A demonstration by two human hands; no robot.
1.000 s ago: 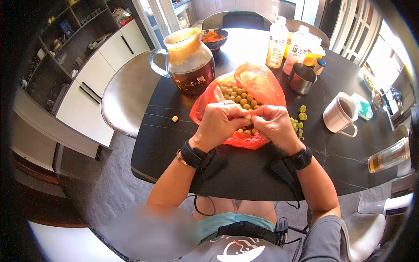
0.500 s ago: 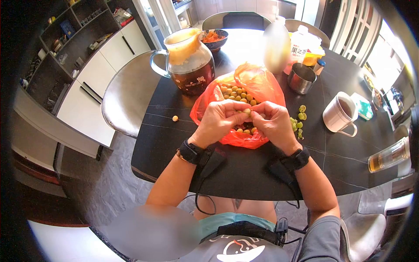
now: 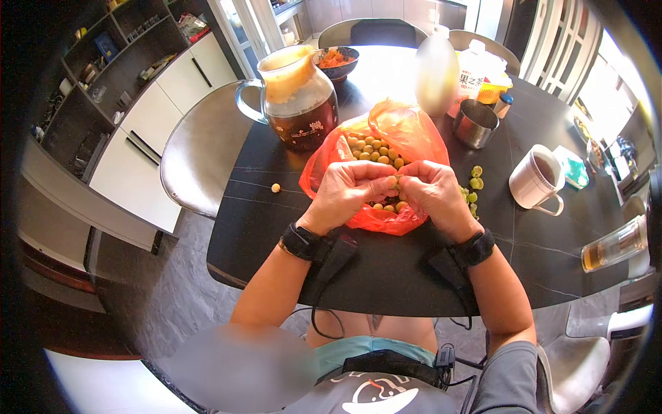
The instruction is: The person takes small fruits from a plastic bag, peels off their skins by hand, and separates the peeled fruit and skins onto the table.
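Over an orange-red plastic bag (image 3: 324, 169), my left hand (image 3: 350, 194) and my right hand (image 3: 434, 196) meet fingertip to fingertip. Both are closed in a pinch on one small pale-green round fruit (image 3: 396, 182), mostly hidden by the fingers. Inside the bag lie several yellow-brown round fruits (image 3: 376, 150) that look like longans. Green pieces (image 3: 476, 183), perhaps peels, sit on the table to the right of my right hand. A single pale round fruit (image 3: 276, 188) rests on the table, left of the bag.
A glass pitcher (image 3: 303, 117) of dark liquid stands behind my left hand, near a bowl (image 3: 338, 62) of orange food. To the right are a metal cup (image 3: 476, 124), a white mug (image 3: 534, 179), a glass tumbler (image 3: 614, 245) and a bottle (image 3: 476, 72). Cables hang from both wrist straps.
My right hand has turned slightly and its fingers have closed further over the small fruit, which shows less now. My left hand stays nearly in place.
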